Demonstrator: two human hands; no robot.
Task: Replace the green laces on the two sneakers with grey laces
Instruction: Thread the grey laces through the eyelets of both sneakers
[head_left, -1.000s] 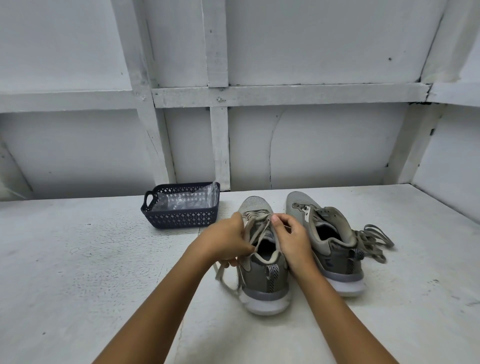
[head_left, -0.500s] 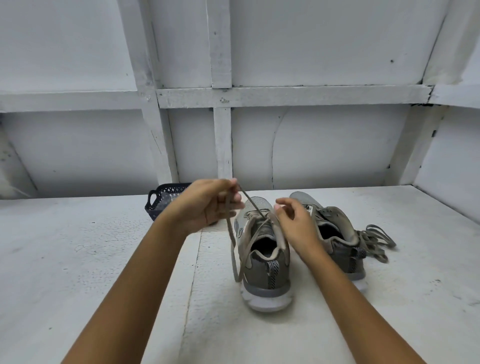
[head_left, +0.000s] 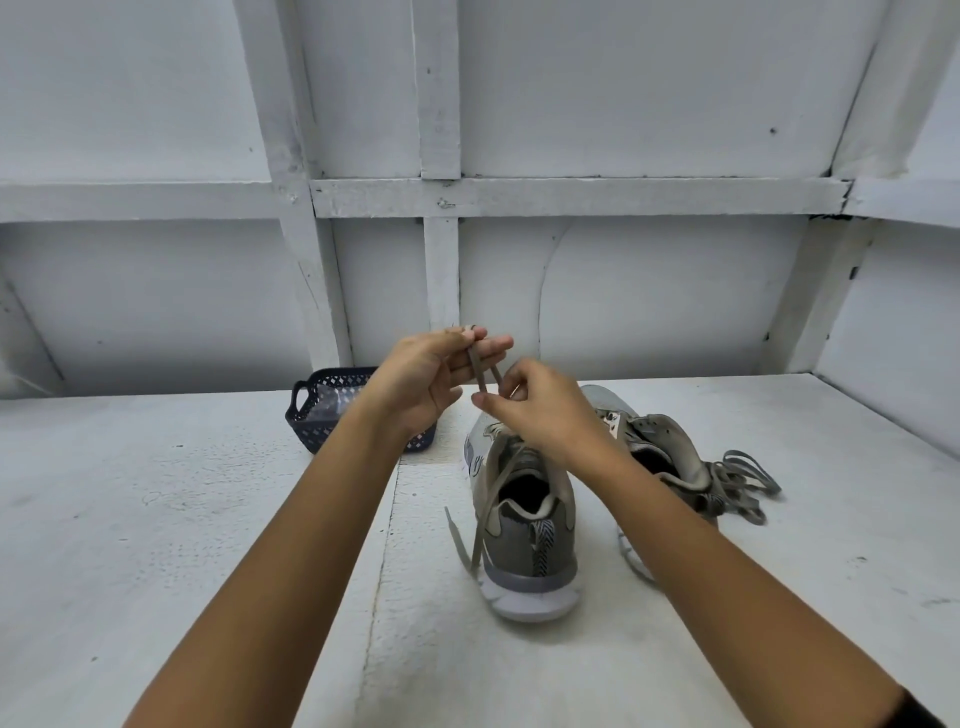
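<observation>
Two grey sneakers stand side by side on the white table, heels toward me. The left sneaker (head_left: 524, 530) carries a dull green lace (head_left: 485, 499) that runs up from its eyelets, with one end trailing down by its left side. My left hand (head_left: 431, 379) pinches that lace high above the toe. My right hand (head_left: 540, 410) pinches the same lace just below, over the sneaker's front. The right sneaker (head_left: 660, 452) is unlaced, its tongue pulled open, partly hidden by my right forearm. A loose pile of grey lace (head_left: 743, 483) lies at its right.
A dark blue perforated basket (head_left: 317, 415) with clear plastic inside stands behind my left hand, near the back wall. White wooden walls with beams (head_left: 441, 197) close off the table's far edge and right side.
Both hands have risen from the left sneaker's tongue, drawing the lace upward. My left hand went higher and my right hand came in to take the lace below it.
</observation>
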